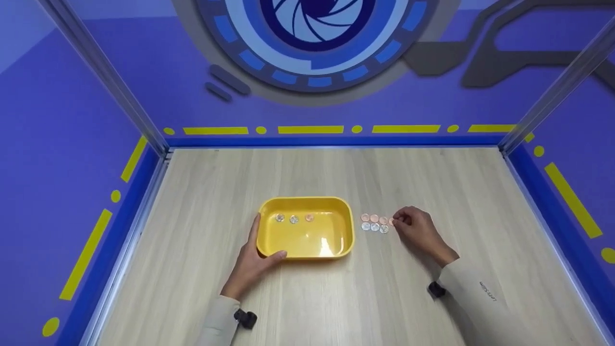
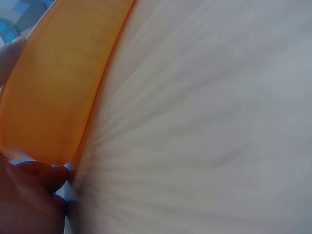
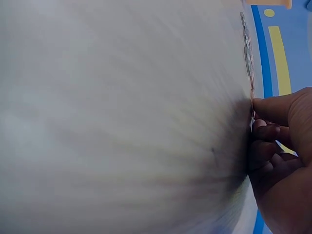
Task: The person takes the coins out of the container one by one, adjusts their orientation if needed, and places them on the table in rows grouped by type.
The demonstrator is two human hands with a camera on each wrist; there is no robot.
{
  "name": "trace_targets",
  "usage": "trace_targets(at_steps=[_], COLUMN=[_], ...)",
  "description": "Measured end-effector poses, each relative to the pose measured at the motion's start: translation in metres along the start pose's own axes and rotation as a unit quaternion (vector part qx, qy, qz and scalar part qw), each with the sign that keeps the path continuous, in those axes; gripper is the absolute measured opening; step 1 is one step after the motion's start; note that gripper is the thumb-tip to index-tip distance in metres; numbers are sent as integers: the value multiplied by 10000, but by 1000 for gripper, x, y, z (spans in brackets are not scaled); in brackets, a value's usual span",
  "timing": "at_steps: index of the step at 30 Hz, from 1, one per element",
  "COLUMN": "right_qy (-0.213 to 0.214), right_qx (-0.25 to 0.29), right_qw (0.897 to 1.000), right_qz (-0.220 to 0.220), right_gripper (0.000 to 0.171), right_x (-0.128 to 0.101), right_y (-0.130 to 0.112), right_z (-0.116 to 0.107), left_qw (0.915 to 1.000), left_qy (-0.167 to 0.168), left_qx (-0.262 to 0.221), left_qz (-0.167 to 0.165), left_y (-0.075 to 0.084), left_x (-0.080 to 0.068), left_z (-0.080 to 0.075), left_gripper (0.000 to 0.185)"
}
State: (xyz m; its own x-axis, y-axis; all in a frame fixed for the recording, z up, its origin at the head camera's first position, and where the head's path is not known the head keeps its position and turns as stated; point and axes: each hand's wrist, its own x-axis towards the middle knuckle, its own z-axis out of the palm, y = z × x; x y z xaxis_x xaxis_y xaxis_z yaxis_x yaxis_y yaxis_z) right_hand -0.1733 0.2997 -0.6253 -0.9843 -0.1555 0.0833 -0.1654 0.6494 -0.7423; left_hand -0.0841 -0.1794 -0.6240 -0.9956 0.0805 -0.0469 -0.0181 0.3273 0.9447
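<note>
A yellow plastic container (image 1: 305, 255) stands on the table with two silver coins (image 1: 294, 219) and one copper coin (image 1: 309, 217) inside. My left hand (image 1: 254, 262) grips its left end, thumb over the near rim and fingers along the outer wall. In the left wrist view the container's side (image 2: 58, 83) looks orange. Right of the container lie a row of copper coins (image 1: 374, 218) and a row of three silver coins (image 1: 375, 227). At the right end of the copper row, my right hand (image 1: 419, 233) pinches a copper coin (image 3: 252, 101) at the tabletop, its other fingers curled.
The pale wood table (image 1: 312, 298) is bounded by a purple-blue back wall (image 1: 312, 115) and side walls. Metal frame edges (image 1: 336, 147) run along the table's far side. Both wrists wear black devices (image 1: 245, 318).
</note>
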Motion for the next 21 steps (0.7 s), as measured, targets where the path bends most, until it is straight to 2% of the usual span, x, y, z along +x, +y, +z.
trace_targets(at_steps=[8, 21], right_qy=[48, -178], right_qx=[458, 1019], right_qw=[9988, 9946], right_qz=[160, -38], right_gripper=[8, 12], right_x=[1, 13], right_y=[-5, -55], right_z=[-5, -5], left_qw=[10000, 10000], left_qy=[-6, -5], left_qx=[75, -6], left_qz=[-34, 28], left_y=[1, 1], left_x=[1, 0], left_z=[0, 1], left_gripper=[127, 127])
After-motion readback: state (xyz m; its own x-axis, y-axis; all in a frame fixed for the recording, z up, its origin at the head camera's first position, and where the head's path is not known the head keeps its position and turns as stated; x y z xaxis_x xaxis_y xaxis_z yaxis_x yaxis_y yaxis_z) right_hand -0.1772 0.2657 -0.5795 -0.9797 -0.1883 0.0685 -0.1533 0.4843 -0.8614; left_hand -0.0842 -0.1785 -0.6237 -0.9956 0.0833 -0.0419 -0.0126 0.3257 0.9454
